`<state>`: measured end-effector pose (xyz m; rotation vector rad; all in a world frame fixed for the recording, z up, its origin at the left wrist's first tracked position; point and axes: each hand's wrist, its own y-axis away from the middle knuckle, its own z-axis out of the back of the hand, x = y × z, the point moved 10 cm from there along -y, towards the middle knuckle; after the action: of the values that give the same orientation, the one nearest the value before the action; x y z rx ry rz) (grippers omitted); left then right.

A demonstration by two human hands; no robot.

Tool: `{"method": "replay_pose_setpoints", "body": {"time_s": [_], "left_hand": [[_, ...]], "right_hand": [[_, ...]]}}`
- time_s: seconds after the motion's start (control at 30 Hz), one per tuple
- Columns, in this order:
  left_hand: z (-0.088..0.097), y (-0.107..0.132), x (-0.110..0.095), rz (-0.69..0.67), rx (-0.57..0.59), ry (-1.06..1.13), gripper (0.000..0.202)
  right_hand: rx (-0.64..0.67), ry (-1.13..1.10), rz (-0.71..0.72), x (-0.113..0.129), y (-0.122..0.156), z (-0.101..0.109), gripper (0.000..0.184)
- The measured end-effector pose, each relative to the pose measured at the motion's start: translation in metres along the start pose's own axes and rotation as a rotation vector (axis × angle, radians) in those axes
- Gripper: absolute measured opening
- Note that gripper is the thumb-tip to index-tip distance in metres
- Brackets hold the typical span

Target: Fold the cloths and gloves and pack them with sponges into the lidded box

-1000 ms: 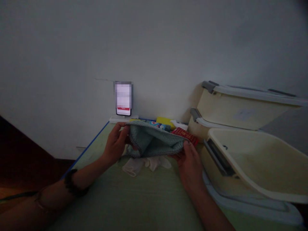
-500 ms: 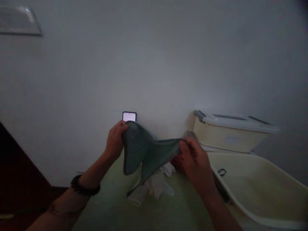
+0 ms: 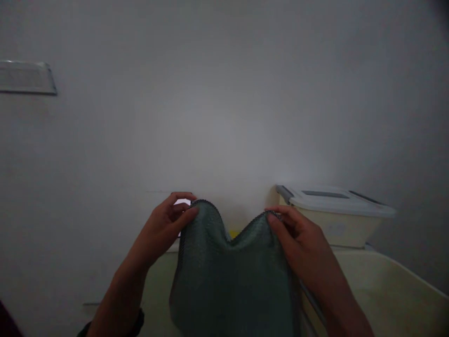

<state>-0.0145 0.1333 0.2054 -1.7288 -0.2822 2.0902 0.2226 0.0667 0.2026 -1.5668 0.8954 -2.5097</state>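
A green cloth (image 3: 235, 281) with a dark stitched edge hangs down between my hands. My left hand (image 3: 164, 227) pinches its upper left corner between thumb and fingers. At the upper right corner, my right hand (image 3: 298, 241) grips it the same way. The top edge sags in a dip between the two holds. Behind my left fingers, a phone with a lit screen (image 3: 182, 201) shows in part. The cloth covers most of the surface below it.
To the right stands a cream storage box (image 3: 336, 227) with a white lid (image 3: 347, 202). In front of it lies a large cream basin (image 3: 393, 285). A pale wall (image 3: 224, 103) rises behind, with a clear plate (image 3: 26, 77) on it at left. Something yellow (image 3: 234, 233) peeks out behind the cloth.
The cloth, folded over and slanted before, now hangs open and broad. Both hands sit lower in view, and the view has tilted up. The white cloths and red item below are now hidden.
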Motion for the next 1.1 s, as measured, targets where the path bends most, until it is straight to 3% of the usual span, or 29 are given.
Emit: {"method": "replay_pose_setpoints", "body": {"time_s": [0.07,0.17,0.2,0.33,0.4,0.47,0.57,0.63,0.7,0.77,0.83,0.9,1.03,1.1], "left_hand": [[0.007,-0.004,0.007,0.010,0.018,-0.064,0.034],[0.036,-0.009,0.020,0.024,-0.149,-0.187,0.029],[0.037,-0.011,0.024,0.030,-0.144,-0.176,0.027],[0.026,-0.011,0.038,0.098,-0.092,-0.089,0.016],[0.022,-0.006,0.042,0.173,-0.152,-0.032,0.016],[0.019,0.002,0.050,0.303,-0.224,0.117,0.021],[0.004,0.006,0.052,0.384,-0.185,0.314,0.024],[0.002,0.004,0.047,0.342,-0.161,0.345,0.024],[0.004,0.000,0.044,0.290,-0.152,0.281,0.025],[-0.001,-0.002,0.036,0.214,-0.087,0.152,0.027],[-0.020,0.000,0.022,0.112,0.060,0.003,0.027],[-0.049,0.009,0.007,0.019,0.249,-0.142,0.029],[-0.087,0.029,-0.016,-0.136,0.389,-0.440,0.030],[-0.097,0.040,-0.021,-0.190,0.439,-0.519,0.025]], "right_hand": [[-0.010,0.083,-0.005,0.001,0.000,0.004,0.023],[-0.001,0.143,-0.017,0.001,0.001,0.008,0.020],[0.011,0.130,-0.026,0.000,0.001,0.007,0.019],[-0.019,0.010,-0.073,-0.009,0.003,0.011,0.017],[-0.018,-0.126,-0.114,-0.014,0.005,0.011,0.017],[0.048,-0.333,-0.201,-0.021,0.009,0.004,0.017],[0.135,-0.568,-0.303,-0.024,0.013,-0.006,0.020],[0.109,-0.472,-0.256,-0.022,0.009,0.000,0.023],[0.017,-0.190,-0.145,-0.017,0.003,0.013,0.026],[-0.107,0.110,-0.029,-0.008,0.000,0.024,0.027],[-0.175,0.268,0.041,0.000,0.002,0.023,0.026],[-0.110,0.249,0.052,0.002,0.004,0.009,0.026],[0.115,0.020,0.031,0.010,0.015,-0.031,0.024],[0.172,-0.024,0.049,0.017,0.020,-0.043,0.021]]}}
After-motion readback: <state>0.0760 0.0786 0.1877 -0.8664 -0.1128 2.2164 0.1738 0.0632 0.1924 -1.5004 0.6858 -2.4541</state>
